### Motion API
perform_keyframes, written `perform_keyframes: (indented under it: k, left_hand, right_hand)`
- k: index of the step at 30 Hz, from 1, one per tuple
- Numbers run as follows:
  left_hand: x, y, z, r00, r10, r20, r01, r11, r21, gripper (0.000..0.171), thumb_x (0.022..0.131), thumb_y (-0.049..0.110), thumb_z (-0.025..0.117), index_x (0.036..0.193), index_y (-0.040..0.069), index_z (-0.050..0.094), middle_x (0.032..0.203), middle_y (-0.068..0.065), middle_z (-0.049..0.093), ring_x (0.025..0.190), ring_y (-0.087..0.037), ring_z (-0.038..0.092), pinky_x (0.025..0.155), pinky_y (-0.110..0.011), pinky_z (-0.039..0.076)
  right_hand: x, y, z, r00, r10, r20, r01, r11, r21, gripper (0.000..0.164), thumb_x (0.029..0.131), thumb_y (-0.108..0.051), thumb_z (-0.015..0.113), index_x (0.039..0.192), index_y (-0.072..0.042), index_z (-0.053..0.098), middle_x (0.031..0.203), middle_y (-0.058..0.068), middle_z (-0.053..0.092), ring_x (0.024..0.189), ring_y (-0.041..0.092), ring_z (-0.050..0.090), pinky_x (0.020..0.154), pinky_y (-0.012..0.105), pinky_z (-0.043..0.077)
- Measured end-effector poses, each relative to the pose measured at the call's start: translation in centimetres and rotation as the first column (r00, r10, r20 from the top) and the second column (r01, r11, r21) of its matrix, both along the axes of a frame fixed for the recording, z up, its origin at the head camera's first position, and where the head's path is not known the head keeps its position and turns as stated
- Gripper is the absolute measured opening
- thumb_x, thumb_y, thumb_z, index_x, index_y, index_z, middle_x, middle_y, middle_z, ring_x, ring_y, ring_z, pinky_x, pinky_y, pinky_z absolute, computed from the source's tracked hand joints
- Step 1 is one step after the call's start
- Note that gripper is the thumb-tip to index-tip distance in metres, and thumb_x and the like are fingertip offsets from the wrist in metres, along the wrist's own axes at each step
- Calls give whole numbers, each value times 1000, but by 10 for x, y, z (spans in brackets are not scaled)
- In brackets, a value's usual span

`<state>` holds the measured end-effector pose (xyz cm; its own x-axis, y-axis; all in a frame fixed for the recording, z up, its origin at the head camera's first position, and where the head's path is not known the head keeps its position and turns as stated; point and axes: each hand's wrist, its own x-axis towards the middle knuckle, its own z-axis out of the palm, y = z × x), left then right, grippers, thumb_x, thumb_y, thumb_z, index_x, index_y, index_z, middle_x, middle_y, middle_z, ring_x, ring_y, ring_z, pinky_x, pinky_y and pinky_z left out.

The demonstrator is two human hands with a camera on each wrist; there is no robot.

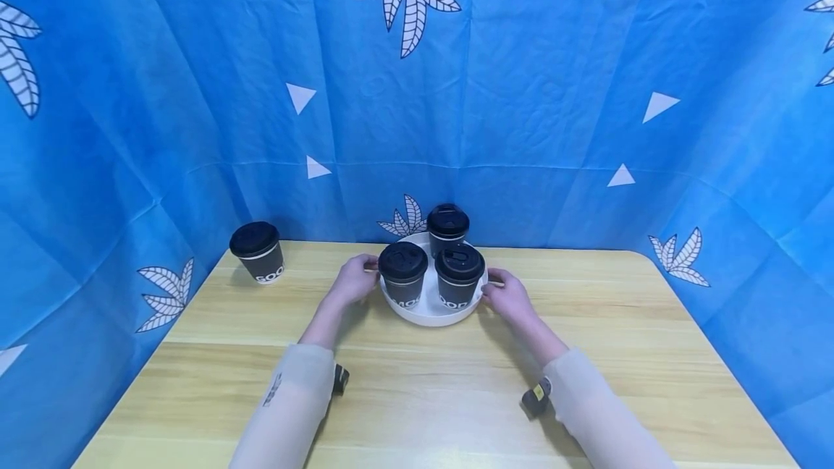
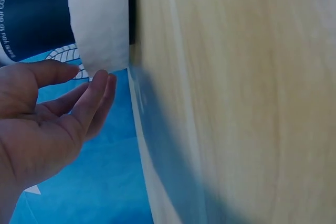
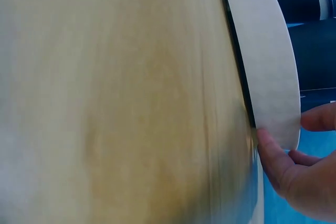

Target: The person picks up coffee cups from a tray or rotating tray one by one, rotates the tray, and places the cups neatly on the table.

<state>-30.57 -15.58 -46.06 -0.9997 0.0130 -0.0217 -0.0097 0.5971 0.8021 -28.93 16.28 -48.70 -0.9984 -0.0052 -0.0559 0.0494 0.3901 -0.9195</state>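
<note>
A round white tray [image 1: 433, 320] at the back middle of the table carries three dark paper cups with black lids: a front-left cup [image 1: 405, 291], a front-right cup [image 1: 456, 289] and a rear cup [image 1: 448, 222]. My left hand [image 1: 355, 279] holds the tray's left edge, its thumb by the rim and its fingertips against the wall [image 2: 100, 24]. On the opposite edge, my right hand [image 1: 510, 298] pinches the tray, thumb at the rim and fingers at the lower edge [image 3: 270, 142]. Whether the tray touches the table is hard to tell.
Another lidded dark cup [image 1: 262, 265] stands at the table's back left corner. The wooden table [image 1: 417, 396] meets a blue patterned curtain [image 1: 521, 93] behind and at both sides. Small dark wrist devices [image 1: 536, 399] sit under both sleeves.
</note>
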Motion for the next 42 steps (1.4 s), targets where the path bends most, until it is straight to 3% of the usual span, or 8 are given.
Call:
perform_keyframes:
  k: [5, 13, 17, 24, 30, 36, 39, 42]
  left_hand:
    - [4, -2, 1, 1000, -17, 25, 17, 999, 34, 45, 93, -3, 57, 137, -8, 57, 133, -25, 64, 99, -34, 68, 76, -36, 59]
    - [2, -1, -2, 1000, -17, 13, 17, 1000, 22, 50, 87, -7, 55, 137, -9, 58, 133, -25, 64, 121, -38, 60, 102, -48, 51]
    - [-2, -1, -1, 1000, 3, 14, -3, 1000, 29, 50, 87, -8, 53, 136, -7, 60, 132, -23, 65, 112, -33, 60, 94, -43, 53]
    - [-8, -1, -1, 1000, 2, 23, -3, 999, 40, 44, 88, -9, 55, 131, -5, 63, 127, -24, 65, 72, -26, 60, 64, -36, 54]
    - [-13, -1, -1, 1000, -6, 10, 6, 1000, 16, 41, 88, -8, 54, 128, -7, 64, 132, -26, 63, 123, -38, 58, 110, -50, 47]
    - [-19, -2, -3, 1000, 3, 15, -3, 1000, 13, 41, 89, -8, 55, 130, -7, 63, 135, -28, 62, 134, -43, 53, 118, -55, 39]
    - [-18, -2, -3, 1000, 12, 21, -12, 1000, 5, 40, 92, -6, 54, 131, -6, 62, 137, -27, 61, 127, -43, 57, 108, -53, 50]
    - [-16, -2, -4, 999, 17, 36, -18, 1000, 9, 42, 95, -3, 54, 136, -4, 60, 137, -26, 61, 103, -37, 65, 80, -44, 60]
  right_hand:
    - [5, -1, 1, 999, -8, 33, 9, 999, -46, 54, 95, -6, 57, 146, 8, 49, 146, 28, 54, 114, 29, 65, 90, 28, 57]
    - [9, -1, 1, 999, -4, 54, 10, 994, -112, 57, 95, -5, 60, 148, 9, 44, 145, 28, 53, 113, 30, 65, 89, 29, 59]
    - [9, 0, 1, 999, 0, 54, 6, 993, -114, 58, 96, -5, 60, 149, 10, 43, 144, 29, 53, 110, 28, 66, 86, 27, 59]
    - [2, 1, 1, 999, -11, 53, 16, 994, -108, 58, 97, -5, 58, 150, 10, 41, 143, 29, 52, 105, 26, 66, 87, 28, 59]
    - [-3, 3, 4, 999, -18, 45, 22, 996, -91, 60, 96, -5, 57, 152, 10, 40, 145, 29, 51, 108, 31, 67, 95, 36, 58]
    - [-5, 3, 4, 999, 1, 43, 2, 998, -67, 59, 96, -4, 56, 151, 10, 41, 146, 30, 51, 107, 29, 66, 92, 31, 57]
    - [-4, 2, 3, 999, 11, 43, -8, 999, -52, 58, 95, -5, 57, 150, 10, 43, 146, 29, 53, 105, 27, 65, 88, 27, 56]
    - [-3, 3, 1, 999, 16, 36, -15, 999, -41, 57, 95, -5, 57, 148, 10, 45, 144, 30, 54, 102, 24, 66, 86, 26, 55]
